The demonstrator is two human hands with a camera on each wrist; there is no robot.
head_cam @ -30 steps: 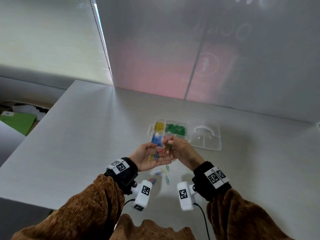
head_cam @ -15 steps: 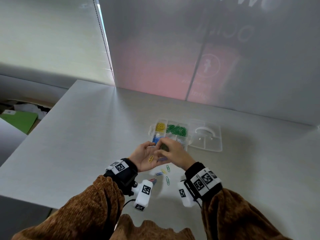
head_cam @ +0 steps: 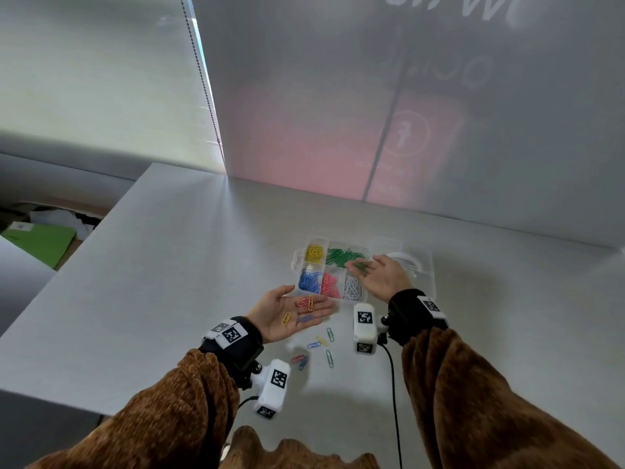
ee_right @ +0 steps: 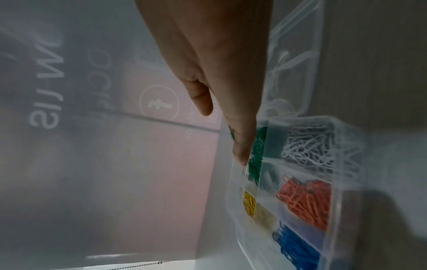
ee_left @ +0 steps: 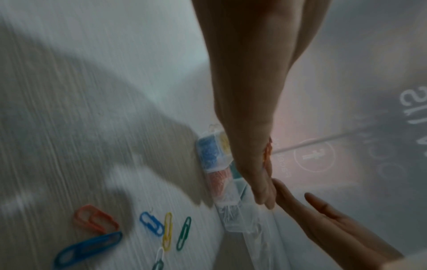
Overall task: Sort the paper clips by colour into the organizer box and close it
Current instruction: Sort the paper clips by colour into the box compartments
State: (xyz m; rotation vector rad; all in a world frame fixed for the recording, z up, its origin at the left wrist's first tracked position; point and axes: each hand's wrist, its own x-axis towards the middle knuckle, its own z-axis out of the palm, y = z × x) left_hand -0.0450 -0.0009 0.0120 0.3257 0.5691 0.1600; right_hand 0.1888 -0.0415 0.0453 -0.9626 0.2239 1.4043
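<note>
Low in the frame, the left hand (head_cam: 291, 314) lies palm up with fingers straight, carrying a few loose paper clips (head_cam: 306, 304): red, yellow and what looks like a blue one. Right of centre, the right hand (head_cam: 380, 277) is spread over the open organizer box (head_cam: 297, 265), with blurred green clips (head_cam: 360, 267) at its fingertips. More clips on the table (head_cam: 316, 350) lie scattered below the hands. The clear lid (head_cam: 427, 269) lies open to the right.
</note>
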